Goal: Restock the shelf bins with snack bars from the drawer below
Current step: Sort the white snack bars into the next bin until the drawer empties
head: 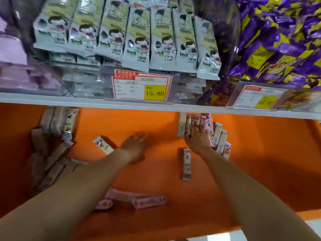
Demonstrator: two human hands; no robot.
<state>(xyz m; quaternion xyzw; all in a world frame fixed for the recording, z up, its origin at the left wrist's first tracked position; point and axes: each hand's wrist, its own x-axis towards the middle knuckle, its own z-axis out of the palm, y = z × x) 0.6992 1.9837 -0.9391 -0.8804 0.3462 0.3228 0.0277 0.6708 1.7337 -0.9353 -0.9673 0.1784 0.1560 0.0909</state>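
Both my arms reach down into the orange drawer (260,162) below the white shelf edge (86,100). My right hand (198,138) grips a bundle of pale and pink snack bars (207,121) at the drawer's back right, with more bars (220,138) stacked beside it. My left hand (134,146) lies flat on the drawer floor with fingers spread, holding nothing, next to a single bar (103,145). Another single bar (186,164) lies between my arms. The clear shelf bin (187,84) above holds white-green snack bars (135,39).
Loose bars are piled at the drawer's left (50,153) and pink ones lie at the front (137,200). A price tag reading 15.80 (142,87) hangs on the bin. Purple-yellow sweets (278,40) fill the right bin, pink packs (13,66) the left.
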